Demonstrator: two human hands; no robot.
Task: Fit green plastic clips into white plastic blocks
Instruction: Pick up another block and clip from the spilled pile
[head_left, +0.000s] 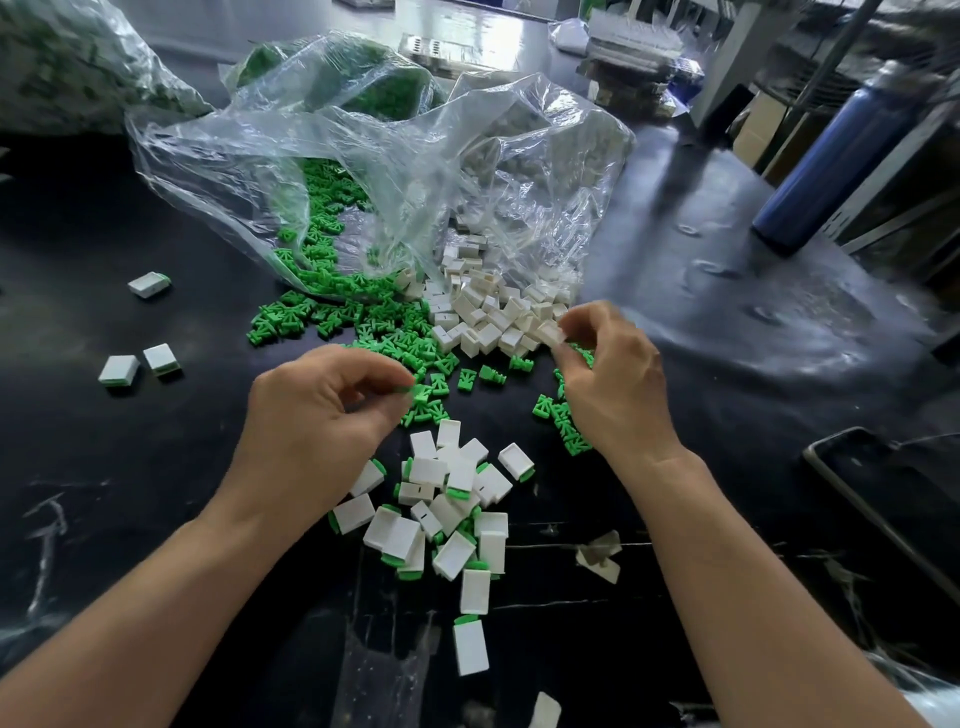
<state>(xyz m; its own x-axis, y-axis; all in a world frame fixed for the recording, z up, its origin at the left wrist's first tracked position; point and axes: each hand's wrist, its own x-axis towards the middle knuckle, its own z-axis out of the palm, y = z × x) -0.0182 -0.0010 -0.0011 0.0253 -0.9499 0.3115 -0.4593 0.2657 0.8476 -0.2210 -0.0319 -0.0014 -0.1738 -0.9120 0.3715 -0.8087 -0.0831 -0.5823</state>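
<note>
Left hand (322, 410) pinches a green clip (407, 388); right hand (618, 379) pinches a white block (549, 331), over a black table (156, 467).

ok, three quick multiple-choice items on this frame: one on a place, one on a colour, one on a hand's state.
1. Where on the table is the pile of finished blocks?
A. between the forearms, near the person
B. in a cardboard box
C. on a tray

2. What colour is the bottle at the right?
A. red
B. blue
C. yellow

3. What is the right hand doing?
A. lying flat and empty
B. gripping scissors
C. pinching a white block

Answers:
1 A: the pile sits on the dark top between both forearms.
2 B: its body is dark blue.
3 C: thumb and fingertips close on a block at the edge of the loose white heap.
</note>
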